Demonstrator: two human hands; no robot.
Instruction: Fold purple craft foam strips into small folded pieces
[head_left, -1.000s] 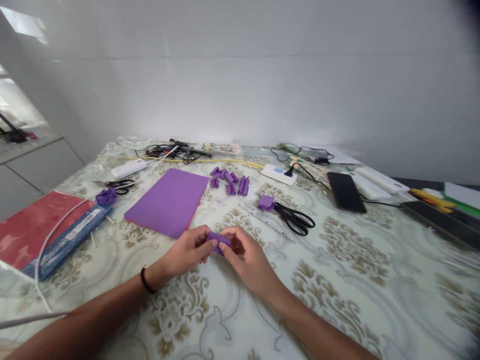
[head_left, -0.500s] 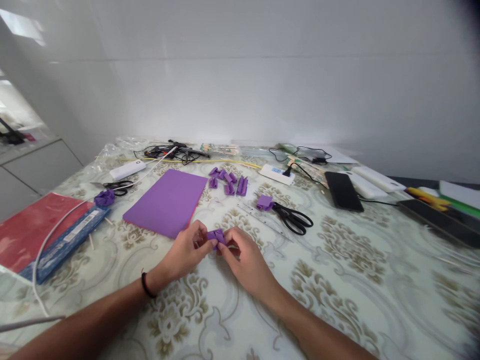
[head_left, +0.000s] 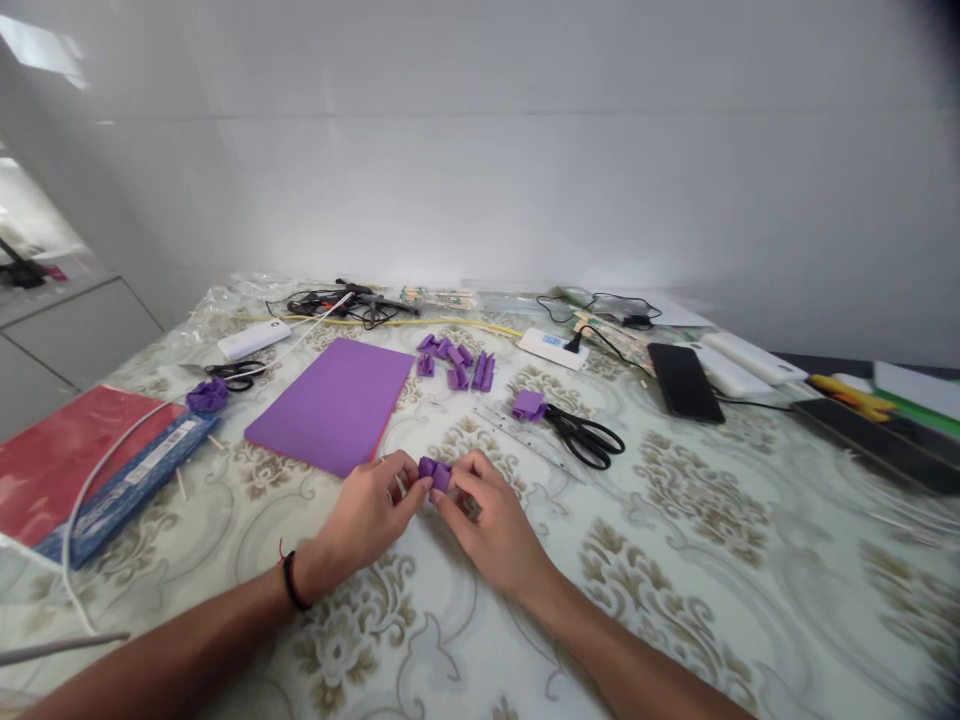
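Note:
Between my fingertips is a small folded piece of purple paper (head_left: 436, 473). My left hand (head_left: 373, 508) pinches its left side, and my right hand (head_left: 489, 520) pinches its right side, just above the patterned tablecloth (head_left: 465, 640). Just beyond them lie several folded purple paper pieces (head_left: 457, 362) in a loose group. A stack of purple sheets (head_left: 334, 400) with red edges rests left of the hands. To the right, a small stack of purple paper squares (head_left: 529, 404) touches the tip of black-handled scissors (head_left: 586, 438). A clear ruler (head_left: 529, 442) lies in front of them.
At left are a red and blue packet (head_left: 135, 480), a crumpled purple paper piece (head_left: 208, 395), another pair of scissors (head_left: 244, 375) and a white cable (head_left: 82, 500). A power strip (head_left: 553, 347), a phone (head_left: 684, 382) and white power banks (head_left: 754, 357) stand at the back right.
Both hands keep hold of the folded paper while its angle shifts and the fingers move slightly around it. Objects on the table stay put.

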